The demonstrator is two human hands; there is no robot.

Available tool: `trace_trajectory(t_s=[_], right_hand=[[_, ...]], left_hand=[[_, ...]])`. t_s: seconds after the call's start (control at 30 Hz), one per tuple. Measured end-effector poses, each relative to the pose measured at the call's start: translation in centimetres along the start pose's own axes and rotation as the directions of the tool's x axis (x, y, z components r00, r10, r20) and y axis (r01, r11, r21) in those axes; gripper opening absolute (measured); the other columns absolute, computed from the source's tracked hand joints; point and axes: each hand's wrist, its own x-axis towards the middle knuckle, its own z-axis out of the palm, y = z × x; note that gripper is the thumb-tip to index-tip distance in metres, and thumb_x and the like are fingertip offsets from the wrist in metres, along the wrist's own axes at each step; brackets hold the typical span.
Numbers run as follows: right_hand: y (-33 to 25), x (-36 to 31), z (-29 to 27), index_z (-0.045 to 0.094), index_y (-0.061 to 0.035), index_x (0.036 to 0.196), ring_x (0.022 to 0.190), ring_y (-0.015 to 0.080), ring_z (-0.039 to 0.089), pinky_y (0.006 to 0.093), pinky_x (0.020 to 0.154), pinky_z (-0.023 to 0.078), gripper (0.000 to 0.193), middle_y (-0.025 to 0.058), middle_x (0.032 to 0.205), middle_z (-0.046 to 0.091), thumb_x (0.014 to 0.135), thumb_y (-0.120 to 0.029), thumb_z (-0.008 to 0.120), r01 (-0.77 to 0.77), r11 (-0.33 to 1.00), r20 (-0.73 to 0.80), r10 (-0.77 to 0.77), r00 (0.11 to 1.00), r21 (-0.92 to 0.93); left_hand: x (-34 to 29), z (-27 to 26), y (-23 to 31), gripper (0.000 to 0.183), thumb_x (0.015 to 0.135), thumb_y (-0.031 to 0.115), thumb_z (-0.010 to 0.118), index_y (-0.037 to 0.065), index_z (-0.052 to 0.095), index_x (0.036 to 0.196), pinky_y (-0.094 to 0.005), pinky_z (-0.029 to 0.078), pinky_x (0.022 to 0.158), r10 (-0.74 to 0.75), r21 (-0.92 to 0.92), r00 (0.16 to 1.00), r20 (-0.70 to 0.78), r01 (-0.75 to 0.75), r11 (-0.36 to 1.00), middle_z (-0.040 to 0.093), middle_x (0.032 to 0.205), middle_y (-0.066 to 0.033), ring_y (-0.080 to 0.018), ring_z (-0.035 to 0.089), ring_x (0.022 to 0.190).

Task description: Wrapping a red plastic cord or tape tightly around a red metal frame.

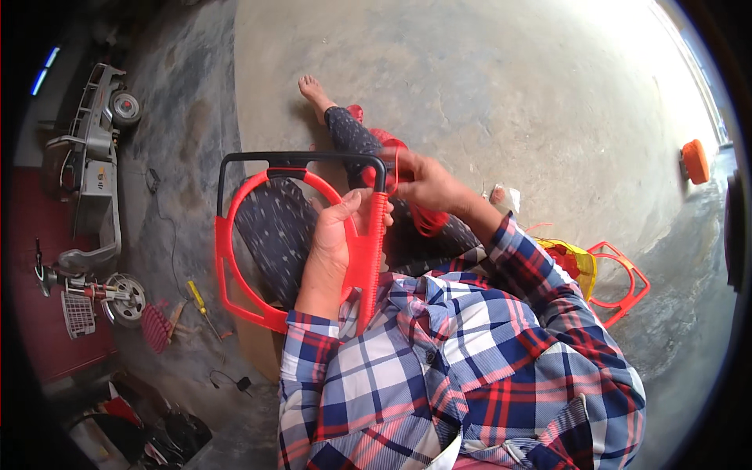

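Note:
A red plastic frame with a big round opening is held up over my lap. A black bar spans its top like a handle. My left hand is closed around the ribbed right side of the red frame. At the frame's upper right corner is my right hand, its fingers bent together and partly blurred. A thin red line shows by those fingers, but what they hold is not clear. Below the right hand hangs a bundle of red cord.
To my right stand a yellow bag with red contents and another red frame. A yellow-handled screwdriver lies left on the concrete floor. Vehicles, including a scooter with a basket, stand far left. An orange object lies far right.

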Motion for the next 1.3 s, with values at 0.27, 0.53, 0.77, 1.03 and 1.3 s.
trace_trajectory(t_s=[0.27, 0.53, 0.77, 1.03, 1.3], right_hand=[[-1.8, 3.4, 0.6, 0.056, -0.0012, 0.115, 0.085, 0.0113, 0.060, 0.0279, 0.076, 0.050, 0.028, 0.0051, 0.092, 0.064, 0.089, -0.010, 0.064, 0.047, 0.987, 0.009, -0.049, 0.999, 0.151], [-3.9, 1.2, 0.0, 0.052, -0.0042, 0.102, 0.089, 0.0187, 0.063, 0.0330, 0.078, 0.049, 0.012, 0.0087, 0.097, 0.066, 0.091, -0.006, 0.058, 0.460, 0.815, -0.488, -0.260, 0.833, 0.352], [-3.7, -6.5, -8.1, 0.050, -0.0023, 0.094, 0.069, 0.0213, 0.056, 0.0329, 0.067, 0.046, 0.018, 0.0116, 0.077, 0.057, 0.084, -0.007, 0.064, -0.048, 0.804, 0.103, 0.135, 0.985, -0.593], [5.8, -16.5, -17.9, 0.058, -0.0038, 0.104, 0.059, 0.0141, 0.048, 0.0309, 0.061, 0.046, 0.018, 0.0032, 0.070, 0.049, 0.093, -0.018, 0.056, 0.682, 0.410, -0.784, 0.164, 0.599, 0.606], [6.3, -7.7, -8.5, 0.052, -0.0084, 0.096, 0.057, 0.0071, 0.041, 0.0246, 0.057, 0.038, 0.017, -0.0057, 0.065, 0.041, 0.083, -0.013, 0.062, 0.260, 0.587, -0.467, 0.232, 0.853, 0.767]], left_hand=[[0.1, 0.6, -0.1, 0.035, 0.091, 0.027, 0.056, -0.001, 0.061, 0.111, -0.0386, 0.053, 0.077, 0.052, 0.054, 0.999, -0.011, -0.052, 0.997, 0.067, 0.097, -0.0193, -0.0291, 0.066, 0.083], [0.3, 1.0, 0.0, 0.033, 0.089, 0.024, 0.059, -0.001, 0.060, 0.110, -0.0376, 0.053, 0.077, 0.060, 0.081, 0.993, -0.104, -0.052, 0.995, 0.067, 0.094, -0.0166, -0.0276, 0.066, 0.081], [0.4, -0.9, 0.3, 0.033, 0.090, 0.024, 0.056, -0.003, 0.061, 0.109, -0.0376, 0.055, 0.074, 0.063, 0.024, 0.998, -0.003, -0.063, 0.998, 0.066, 0.095, -0.0212, -0.0300, 0.067, 0.081], [-0.3, 0.0, 1.0, 0.031, 0.089, 0.027, 0.059, 0.000, 0.064, 0.104, -0.0354, 0.053, 0.076, 0.058, 0.080, 0.996, -0.069, -0.052, 0.995, 0.067, 0.092, -0.0156, -0.0253, 0.065, 0.080], [0.0, -0.5, 0.9, 0.035, 0.091, 0.026, 0.057, -0.003, 0.060, 0.110, -0.0377, 0.054, 0.078, 0.036, 0.010, 0.999, -0.011, -0.036, 0.999, 0.065, 0.098, -0.0210, -0.0298, 0.065, 0.083]])
